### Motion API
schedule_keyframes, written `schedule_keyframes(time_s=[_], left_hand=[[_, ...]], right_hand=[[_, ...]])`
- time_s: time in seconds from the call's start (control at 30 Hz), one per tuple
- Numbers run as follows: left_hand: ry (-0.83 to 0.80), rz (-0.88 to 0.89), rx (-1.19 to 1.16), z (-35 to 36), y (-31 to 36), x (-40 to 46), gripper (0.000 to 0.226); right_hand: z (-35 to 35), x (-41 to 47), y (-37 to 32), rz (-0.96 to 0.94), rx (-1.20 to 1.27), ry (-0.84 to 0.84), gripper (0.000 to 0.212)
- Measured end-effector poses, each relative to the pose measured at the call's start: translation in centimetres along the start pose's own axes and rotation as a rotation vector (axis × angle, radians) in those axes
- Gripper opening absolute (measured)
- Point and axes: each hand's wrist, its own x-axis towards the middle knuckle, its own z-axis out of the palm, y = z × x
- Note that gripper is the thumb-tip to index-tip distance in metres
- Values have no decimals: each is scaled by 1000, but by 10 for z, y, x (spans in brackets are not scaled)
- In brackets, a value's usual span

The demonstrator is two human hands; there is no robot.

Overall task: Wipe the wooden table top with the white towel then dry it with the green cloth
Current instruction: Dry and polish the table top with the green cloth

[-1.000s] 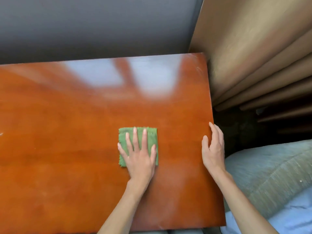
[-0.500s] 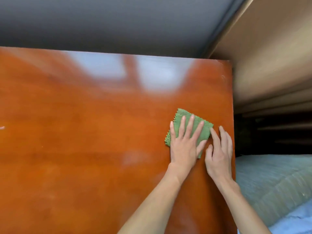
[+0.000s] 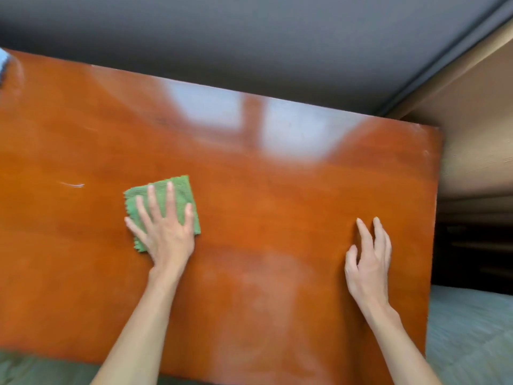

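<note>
Table top [image 3: 277, 207] mostly bare: open run btwn green cloth [image 3: 183, 195] w/ left hand [image 3: 166, 234] flat on it, and right hand [image 3: 369, 262] resting near R edge. Wall [image 3: 249, 45] bounds far edge; far-left corner: pale blurred item [image 3: 3, 61].

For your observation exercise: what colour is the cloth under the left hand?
Green, with a zigzag-cut edge; the cloth shows best in the head view, flat beneath the left hand.

No readable text, no labels, no brand marks, no numbers, no signs, nothing written on the desk [image 3: 277, 204] or on the green cloth [image 3: 181, 190]
</note>
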Motion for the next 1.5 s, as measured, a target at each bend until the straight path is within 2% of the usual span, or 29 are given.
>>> schedule_keyframes(time_s=[0.1,0.2,0.37,0.5,0.57,0.67,0.77,0.87,1.0,1.13,1.5], left_hand=[[17,-95,-82,2,13,9,61],[-6,8,-44,16,56,-8,60],[-49,407,69,54,172,-86,62],[-197,769,121,89,258,-168,62],[-287,933,180,100,285,-198,60],[-420,1176,282,103,310,-221,60],[-451,1376,400,103,324,-224,59],[-410,1294,333,97,311,-215,59],[-227,917,134,77,245,-165,60],[-129,668,65,51,145,-97,60],[-27,230,71,-37,-154,63,63]], right_hand=[[-4,-5,10,5,23,-6,51],[-7,-10,22,-3,54,-8,51],[-17,-15,50,35,135,70,52],[-29,-21,71,93,144,130,49],[-35,-22,82,108,166,181,46],[-47,-27,104,239,209,239,51],[-58,-32,114,334,238,259,53],[-59,-28,107,278,211,213,51],[-38,-11,62,50,45,108,49],[4,-4,0,-63,-66,-16,47],[98,-14,-127,-67,-198,71,49]])
